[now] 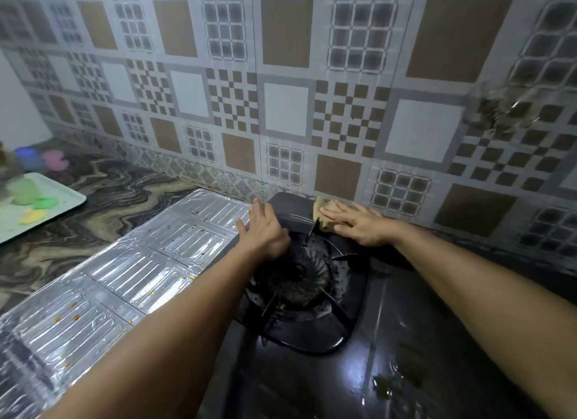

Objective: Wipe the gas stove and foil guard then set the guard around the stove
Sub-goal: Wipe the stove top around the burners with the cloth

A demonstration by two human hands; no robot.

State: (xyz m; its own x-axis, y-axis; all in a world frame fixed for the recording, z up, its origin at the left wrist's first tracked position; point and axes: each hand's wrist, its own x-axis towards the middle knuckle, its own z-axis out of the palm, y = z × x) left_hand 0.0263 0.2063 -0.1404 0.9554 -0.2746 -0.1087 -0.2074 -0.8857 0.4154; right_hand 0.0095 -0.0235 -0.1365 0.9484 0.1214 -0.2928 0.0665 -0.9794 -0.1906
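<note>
1. Stove (312,309) sits by the tiled wall; our right hand (356,225) presses a tan cloth (323,214) flat-fingered onto its back corner.
2. Left hand (265,231), fingers relaxed and holding nothing, steadies the stove's left edge. We should keep firm, even pressure.
3. Foil guard (125,272) lies flat, left, spotted.
4. White tray (56,206) holds blurry green and yellow items.

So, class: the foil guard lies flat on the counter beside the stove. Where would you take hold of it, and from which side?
Grip the foil guard by its long counter-side edge, coming from the left with both hands. It lies flat, thin and wide in hinged panels, so one corner would probably sag or crease. The stove borders its right edge.
</note>
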